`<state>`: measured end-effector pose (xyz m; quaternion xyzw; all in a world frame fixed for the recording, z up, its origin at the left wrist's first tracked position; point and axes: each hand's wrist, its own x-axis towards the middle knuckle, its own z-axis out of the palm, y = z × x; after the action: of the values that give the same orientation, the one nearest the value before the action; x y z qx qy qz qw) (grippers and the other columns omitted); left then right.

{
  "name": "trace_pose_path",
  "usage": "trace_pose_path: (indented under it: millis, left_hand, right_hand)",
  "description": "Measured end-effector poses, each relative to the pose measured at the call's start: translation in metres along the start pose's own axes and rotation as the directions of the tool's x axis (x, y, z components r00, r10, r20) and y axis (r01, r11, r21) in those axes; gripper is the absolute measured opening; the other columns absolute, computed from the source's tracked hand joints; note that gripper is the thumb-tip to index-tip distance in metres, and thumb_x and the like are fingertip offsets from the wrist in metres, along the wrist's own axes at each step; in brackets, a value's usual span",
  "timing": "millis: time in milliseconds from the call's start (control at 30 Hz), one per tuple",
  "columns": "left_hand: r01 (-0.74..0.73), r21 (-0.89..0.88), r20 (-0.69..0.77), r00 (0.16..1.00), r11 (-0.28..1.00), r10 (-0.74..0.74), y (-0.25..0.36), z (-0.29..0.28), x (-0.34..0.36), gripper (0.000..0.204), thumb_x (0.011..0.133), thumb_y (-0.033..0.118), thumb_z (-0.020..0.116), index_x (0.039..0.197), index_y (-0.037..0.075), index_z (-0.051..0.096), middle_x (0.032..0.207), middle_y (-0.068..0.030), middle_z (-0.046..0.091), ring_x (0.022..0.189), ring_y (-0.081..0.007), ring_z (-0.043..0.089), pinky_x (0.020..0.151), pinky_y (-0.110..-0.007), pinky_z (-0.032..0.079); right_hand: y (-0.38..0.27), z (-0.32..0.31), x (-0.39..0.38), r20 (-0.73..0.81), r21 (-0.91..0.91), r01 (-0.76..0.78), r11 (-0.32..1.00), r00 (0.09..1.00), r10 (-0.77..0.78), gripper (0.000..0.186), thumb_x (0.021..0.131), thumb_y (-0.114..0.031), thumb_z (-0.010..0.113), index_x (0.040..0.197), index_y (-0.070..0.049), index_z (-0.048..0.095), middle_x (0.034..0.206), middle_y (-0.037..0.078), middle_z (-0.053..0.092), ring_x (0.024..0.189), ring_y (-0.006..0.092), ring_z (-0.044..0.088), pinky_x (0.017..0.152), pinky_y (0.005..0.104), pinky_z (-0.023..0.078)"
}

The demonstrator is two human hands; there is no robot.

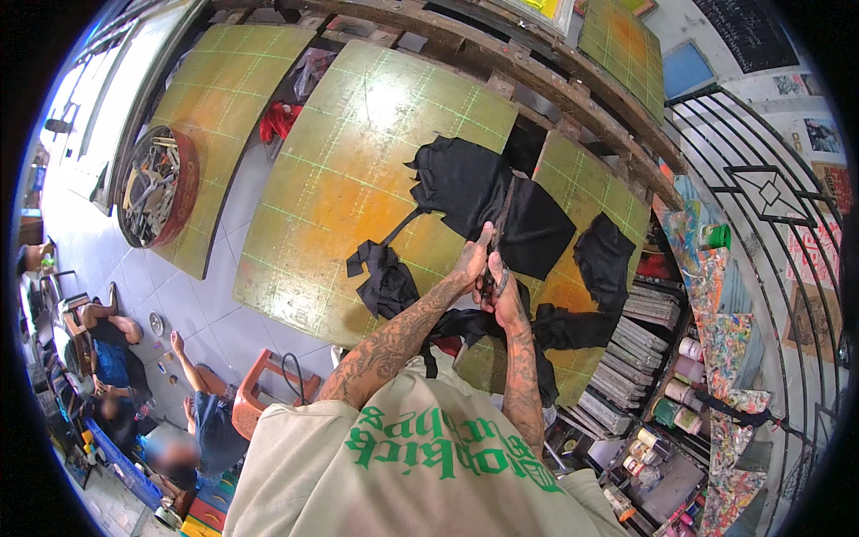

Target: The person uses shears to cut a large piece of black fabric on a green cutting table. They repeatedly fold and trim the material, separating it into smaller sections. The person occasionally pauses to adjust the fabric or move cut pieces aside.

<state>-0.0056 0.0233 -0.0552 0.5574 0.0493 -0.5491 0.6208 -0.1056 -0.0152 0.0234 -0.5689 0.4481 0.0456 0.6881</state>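
A large piece of black cloth [470, 179] with a ragged left edge is spread over a yellow-green gridded board [313, 170]. My right hand [508, 300] is closed around the handles of dark scissors [507, 208], whose blades point away from me across the cloth. Beside it, my left hand [472, 261] grips the near edge of the cloth, thumb extended along the blades. A narrow black strip runs left to a crumpled black scrap [387, 279]. On the board to the right lies another black scrap [606, 259], with more bunched cloth below my right hand.
A round tub of tools [159, 188] stands on the left board. An orange plastic stool [268, 389] is near my left side; people sit on the floor beyond. Stacked grey slabs [626, 358], paint jars [684, 394] and a black metal grille [761, 192] line the right.
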Motion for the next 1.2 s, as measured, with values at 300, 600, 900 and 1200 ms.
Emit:
trace_pose_path:
  millis: [300,600,900,1200]
  left_hand:
    - [0.071,-0.165,0.044,0.997,0.984,-0.065,-0.001,0.000,-0.005,0.070,0.094,0.068,0.046,0.070,0.003,0.059,0.050,-0.0053,0.048,0.036,-0.0173,0.042,0.035,-0.035,0.035]
    - [0.076,-0.276,0.143,0.989,0.958,-0.037,0.006,0.004,-0.014,0.062,0.098,0.060,0.047,0.063,0.009,0.051,0.050,-0.0009,0.042,0.035,-0.0163,0.039,0.033,-0.033,0.032]
    - [0.158,-0.239,0.143,0.982,0.958,-0.127,-0.001,-0.002,-0.015,0.060,0.098,0.060,0.047,0.063,0.011,0.047,0.050,-0.0009,0.040,0.029,-0.0162,0.034,0.027,-0.030,0.032]
    - [0.113,-0.267,0.134,0.988,0.957,-0.079,-0.004,-0.004,-0.009,0.057,0.098,0.058,0.049,0.063,0.012,0.049,0.051,-0.0004,0.043,0.030,-0.0152,0.037,0.029,-0.028,0.033]
  right_hand:
    - [0.006,-0.004,0.005,-0.032,-0.089,0.001,0.996,0.999,-0.004,0.066,0.098,-0.067,0.039,0.098,-0.004,0.058,0.072,0.000,0.058,0.067,0.0124,0.058,0.056,0.0270,0.044]
    - [-0.001,-0.001,0.006,-0.091,0.114,0.138,0.984,0.988,-0.128,0.056,0.094,-0.065,0.053,0.087,-0.009,0.054,0.068,0.001,0.054,0.048,0.0114,0.054,0.040,0.0220,0.034]
    - [-0.010,-0.004,0.016,0.000,0.124,0.073,0.990,0.997,-0.073,0.061,0.091,-0.072,0.050,0.091,-0.011,0.055,0.068,-0.002,0.050,0.052,0.0072,0.048,0.043,0.0216,0.031]
    - [-0.012,-0.006,0.022,0.041,0.150,0.079,0.985,0.995,-0.086,0.063,0.090,-0.075,0.047,0.085,-0.013,0.054,0.064,-0.004,0.047,0.052,0.0062,0.043,0.047,0.0219,0.030]
